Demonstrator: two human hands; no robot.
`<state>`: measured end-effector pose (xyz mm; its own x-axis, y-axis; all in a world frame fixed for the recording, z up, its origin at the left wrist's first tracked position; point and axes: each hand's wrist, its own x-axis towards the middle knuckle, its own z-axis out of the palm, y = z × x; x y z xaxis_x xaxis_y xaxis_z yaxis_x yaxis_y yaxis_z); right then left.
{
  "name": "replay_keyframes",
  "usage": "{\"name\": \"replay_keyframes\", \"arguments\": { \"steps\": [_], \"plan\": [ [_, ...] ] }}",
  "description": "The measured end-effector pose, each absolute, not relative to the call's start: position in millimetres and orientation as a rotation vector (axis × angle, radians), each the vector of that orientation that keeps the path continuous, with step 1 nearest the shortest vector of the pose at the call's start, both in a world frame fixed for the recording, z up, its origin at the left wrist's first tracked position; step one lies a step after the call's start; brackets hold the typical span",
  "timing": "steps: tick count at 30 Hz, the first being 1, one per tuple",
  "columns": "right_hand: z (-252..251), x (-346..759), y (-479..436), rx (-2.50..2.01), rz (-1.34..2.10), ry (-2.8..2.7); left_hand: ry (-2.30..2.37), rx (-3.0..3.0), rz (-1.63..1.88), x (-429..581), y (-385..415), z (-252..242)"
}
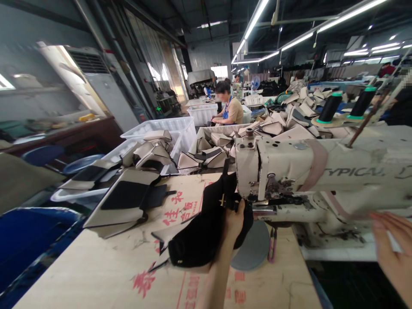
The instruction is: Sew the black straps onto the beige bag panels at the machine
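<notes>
My left hand (234, 221) is closed on a black fabric piece (196, 236) with beige panels, at the end of the sewing machine's arm. A black strap with a small gold-coloured metal fitting lies by its fingers, just below the head of the sewing machine (286, 161). My right hand (394, 249) is off at the right edge, in front of the machine's body, fingers stretched out and nothing in them. Another beige and black piece (127, 197) lies at the left of the wooden tabletop (106, 266).
White bins (183, 128) of beige and black pieces stand behind the table. A round grey disc (252, 249) and pink-handled snips (272, 249) lie under the machine arm. Black thread cones (330, 107) stand behind it. A person (230, 105) sits beyond the bins.
</notes>
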<state>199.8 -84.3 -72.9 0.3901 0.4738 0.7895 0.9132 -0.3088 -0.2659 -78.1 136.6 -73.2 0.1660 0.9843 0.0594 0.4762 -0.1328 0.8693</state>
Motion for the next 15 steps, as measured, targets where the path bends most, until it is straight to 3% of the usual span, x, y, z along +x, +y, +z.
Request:
{"name": "replay_keyframes", "arguments": {
  "steps": [2,4,7,9,15],
  "plan": [
    [-75.0,144.4,-57.2,-1.811,-0.326,-1.141,1.401,1.72,0.887,-77.7,136.4,-73.5],
    [-78.9,84.1,-21.0,-1.719,0.393,-1.111,1.405,1.722,0.887,-77.2,136.1,-73.8],
    [-84.1,18.5,30.8,-1.401,1.016,-0.812,1.408,1.727,0.872,-77.1,136.1,-74.2],
    [-87.4,-1.0,52.2,-1.251,1.149,-0.626,1.411,1.728,0.862,-77.5,137.3,-74.6],
    [-94.3,-9.1,66.8,-1.202,1.08,-0.401,1.374,1.715,0.81,-78.5,150.6,-73.8]
  ]
}}
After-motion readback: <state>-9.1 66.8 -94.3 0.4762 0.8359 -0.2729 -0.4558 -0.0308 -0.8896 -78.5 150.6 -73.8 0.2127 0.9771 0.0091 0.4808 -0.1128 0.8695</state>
